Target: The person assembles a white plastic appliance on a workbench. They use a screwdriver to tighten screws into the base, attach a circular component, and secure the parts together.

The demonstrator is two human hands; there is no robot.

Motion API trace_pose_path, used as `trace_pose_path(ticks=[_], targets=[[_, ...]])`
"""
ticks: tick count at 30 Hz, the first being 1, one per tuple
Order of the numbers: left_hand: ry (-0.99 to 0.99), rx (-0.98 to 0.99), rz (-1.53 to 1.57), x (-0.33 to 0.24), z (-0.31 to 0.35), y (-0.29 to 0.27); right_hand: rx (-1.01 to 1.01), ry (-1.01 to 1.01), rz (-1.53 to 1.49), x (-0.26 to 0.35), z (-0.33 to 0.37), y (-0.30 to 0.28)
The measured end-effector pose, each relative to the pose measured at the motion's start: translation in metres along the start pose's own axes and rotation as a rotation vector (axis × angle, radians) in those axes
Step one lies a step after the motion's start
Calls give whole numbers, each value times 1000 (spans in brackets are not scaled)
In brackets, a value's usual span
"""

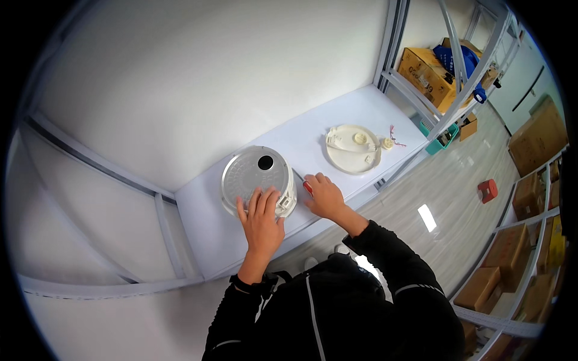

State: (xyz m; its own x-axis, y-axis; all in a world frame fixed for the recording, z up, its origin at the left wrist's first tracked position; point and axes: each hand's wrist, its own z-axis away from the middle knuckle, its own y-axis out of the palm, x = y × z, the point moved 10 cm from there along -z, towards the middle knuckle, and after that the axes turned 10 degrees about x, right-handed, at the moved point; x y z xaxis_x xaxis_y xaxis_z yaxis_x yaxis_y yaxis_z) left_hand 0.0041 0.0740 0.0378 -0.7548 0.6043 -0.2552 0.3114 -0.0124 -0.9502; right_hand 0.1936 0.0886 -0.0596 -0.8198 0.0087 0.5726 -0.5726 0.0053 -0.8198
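A round white appliance (253,174) with a grey metal disc face and a black circle near its far side lies on the white table. My left hand (263,225) rests on its near edge, fingers spread over the disc and beside a small white fitting (284,203) at the rim. Just right of the appliance, my right hand (326,195) is closed around a screwdriver (307,187) with a red handle. Its thin dark shaft points up and left, apart from the appliance as far as I can see.
On the table's right part lie a round cream cover (346,157), a small cream round part (386,143) and reddish wires (394,136). Metal frame posts (390,45) rise at the table's end. Cartons (427,75), a teal bin (442,141) and a red stool (487,191) stand further right.
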Motion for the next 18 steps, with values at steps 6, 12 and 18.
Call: trace_pose_path(ticks=[6,12,18], targets=[[-15,-58,9,-1,6,5,-135,-511,168,78,21,-65],[45,-153,15,10,6,5,-40,-718,266,104,3,-58],[51,-237,31,16,8,1,-26,-698,193,117,1,-52]])
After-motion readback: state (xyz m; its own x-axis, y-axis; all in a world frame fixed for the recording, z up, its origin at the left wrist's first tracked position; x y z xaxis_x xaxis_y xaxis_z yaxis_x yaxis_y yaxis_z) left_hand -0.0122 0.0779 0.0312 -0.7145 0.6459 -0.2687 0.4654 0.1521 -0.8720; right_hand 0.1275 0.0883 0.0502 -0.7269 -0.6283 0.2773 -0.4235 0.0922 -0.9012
